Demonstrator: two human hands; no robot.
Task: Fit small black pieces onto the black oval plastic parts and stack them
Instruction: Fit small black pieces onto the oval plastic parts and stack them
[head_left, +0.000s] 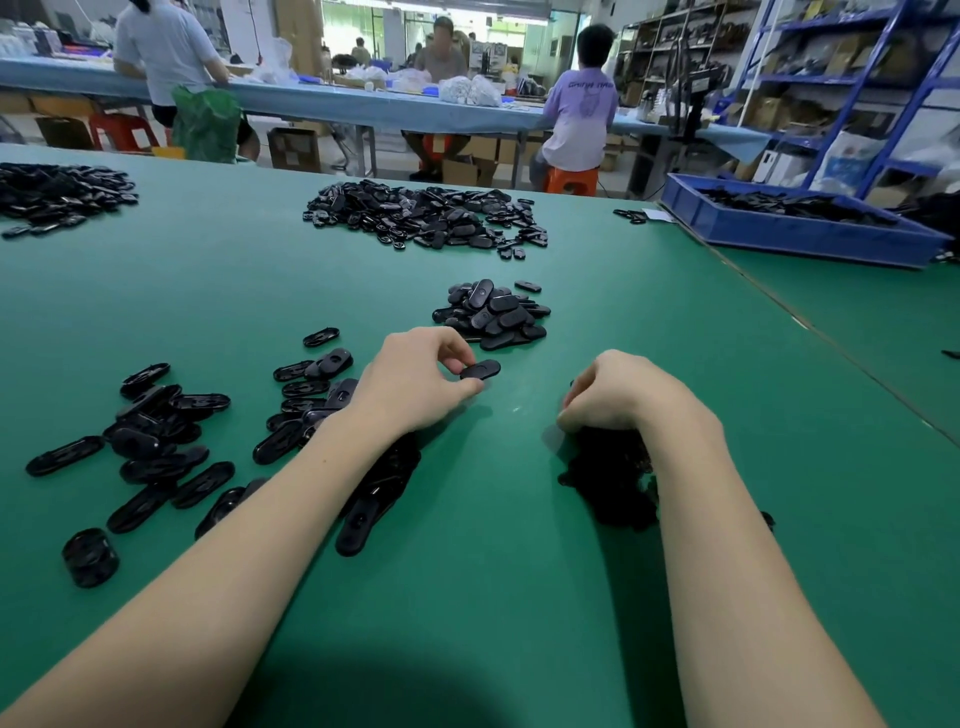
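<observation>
Head view looks down on a green table (467, 571) strewn with black plastic parts. The left hand (415, 379) reaches forward, its thumb and curled fingers (457, 353) pinching one end of a black oval part (480, 370), which lies flat just above the table surface, close in front of a small heap of closed oval parts (493, 314). The right hand (613, 389) sits knuckles-up over a dark pile of small black pieces (608, 478), fingers curled under; whether they hold anything I cannot tell, since the fingertips are hidden beneath the hand. Under and left of the left forearm lie scattered open oval shells (156, 441), hollow side up, some overlapping, and a short round stack (91, 557) stands near the left edge. Farther back a wide heap of mixed black parts (426, 215) spreads across the table's middle, with another heap (57, 195) at far left. A blue bin (789, 234) holding more black parts rests at the right rear. Beyond the table, people work at a long blue bench (363, 106), and blue shelving (857, 78) stands at the right
</observation>
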